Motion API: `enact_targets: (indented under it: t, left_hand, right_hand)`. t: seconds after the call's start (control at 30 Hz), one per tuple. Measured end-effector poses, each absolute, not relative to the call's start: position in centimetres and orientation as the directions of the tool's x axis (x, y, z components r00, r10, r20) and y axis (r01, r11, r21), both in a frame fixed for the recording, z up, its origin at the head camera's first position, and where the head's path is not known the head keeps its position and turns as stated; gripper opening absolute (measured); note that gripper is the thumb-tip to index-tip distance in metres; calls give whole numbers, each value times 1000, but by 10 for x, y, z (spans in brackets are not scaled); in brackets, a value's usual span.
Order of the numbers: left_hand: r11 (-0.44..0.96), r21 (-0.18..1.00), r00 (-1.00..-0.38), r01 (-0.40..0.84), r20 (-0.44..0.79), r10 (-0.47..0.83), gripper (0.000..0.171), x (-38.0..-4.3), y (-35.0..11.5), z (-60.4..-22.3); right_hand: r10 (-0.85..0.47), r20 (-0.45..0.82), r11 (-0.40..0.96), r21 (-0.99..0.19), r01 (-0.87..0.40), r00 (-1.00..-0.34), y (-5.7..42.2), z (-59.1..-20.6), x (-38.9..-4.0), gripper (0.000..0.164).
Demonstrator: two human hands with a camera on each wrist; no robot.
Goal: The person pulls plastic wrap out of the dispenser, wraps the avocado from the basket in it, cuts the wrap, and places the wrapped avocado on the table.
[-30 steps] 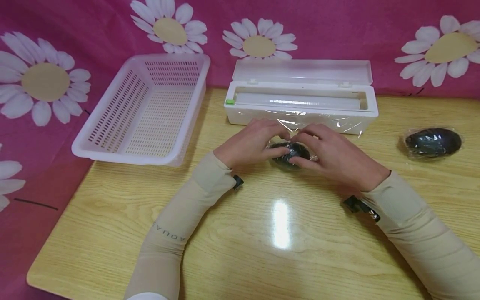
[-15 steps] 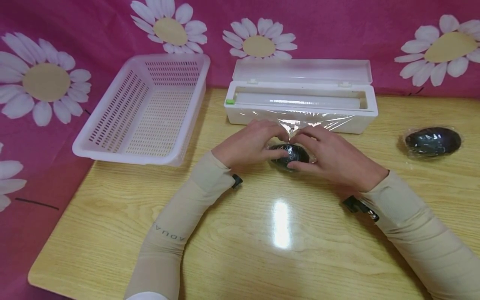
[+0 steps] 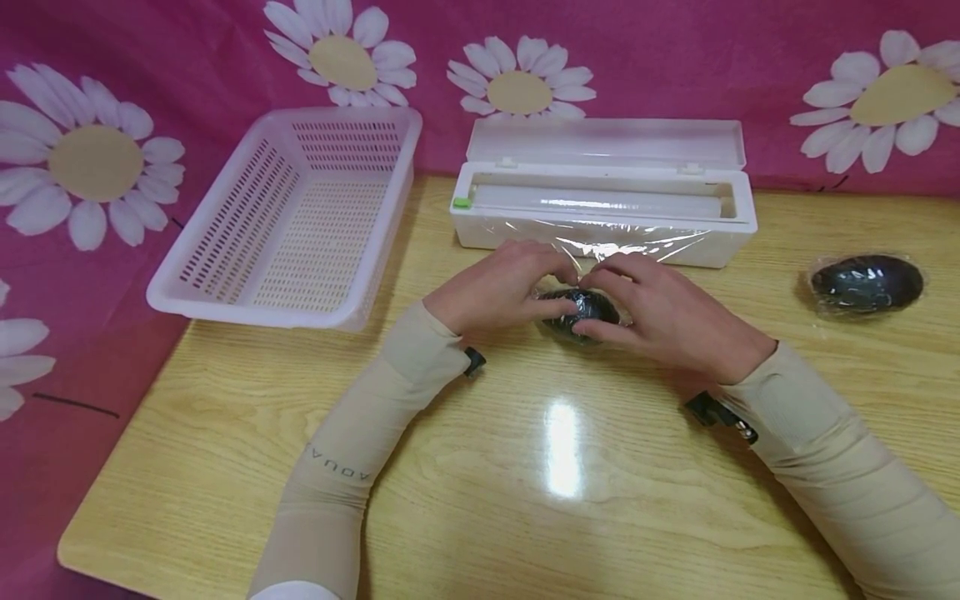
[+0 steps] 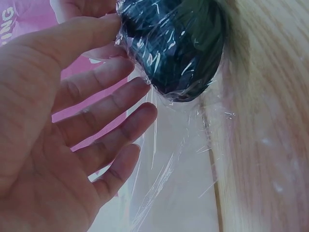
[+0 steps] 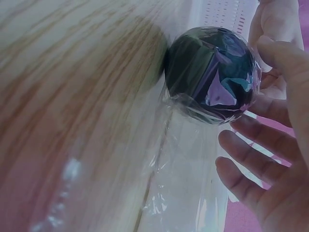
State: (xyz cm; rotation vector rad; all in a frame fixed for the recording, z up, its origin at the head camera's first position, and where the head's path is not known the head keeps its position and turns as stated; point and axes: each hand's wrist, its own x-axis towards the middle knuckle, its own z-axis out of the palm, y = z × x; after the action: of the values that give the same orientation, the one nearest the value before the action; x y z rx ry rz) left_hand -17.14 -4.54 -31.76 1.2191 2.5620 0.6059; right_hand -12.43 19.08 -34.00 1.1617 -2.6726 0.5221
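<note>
A glossy dark oval fruit or vegetable (image 3: 573,329), wrapped in cling film, lies on the table in front of the white cling film dispenser (image 3: 517,232). My left hand (image 3: 498,287) holds its left end with thumb and fingers; the lower fingers spread loosely in the left wrist view. My right hand (image 3: 663,312) holds the other end, thumb on top and fingertips at the far side. Clear film (image 4: 159,193) stretches from the dispenser's front edge to the oval. Its far side is hidden by my fingers in the head view.
A second film-wrapped dark oval (image 3: 866,285) rests at the right. The white perforated basket (image 3: 352,321) stands at the back left. The dispenser's lid (image 3: 603,142) is raised behind the film roll (image 3: 600,202). A flowered pink cloth (image 3: 435,50) hangs behind the table.
Since a second ago, the oval has turned and shifted slightly towards me between my fingers. The film in front of the dispenser looks tauter. My hands have barely moved.
</note>
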Motion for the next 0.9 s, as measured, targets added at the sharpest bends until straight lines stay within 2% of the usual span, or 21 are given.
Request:
enact_targets:
  t: [0.43, 0.9]
  left_hand:
    - [561, 479, -627, 676, -28, 779, 34, -172, -44, -318]
    - [604, 461, -726, 650, 144, 672, 31, -166, -64, -322]
  right_hand:
    - [-669, 319, 628, -241, -740, -671, 190, -342, -125, 44]
    - [-671, 304, 627, -253, -736, -676, 186, -340, -122, 46]
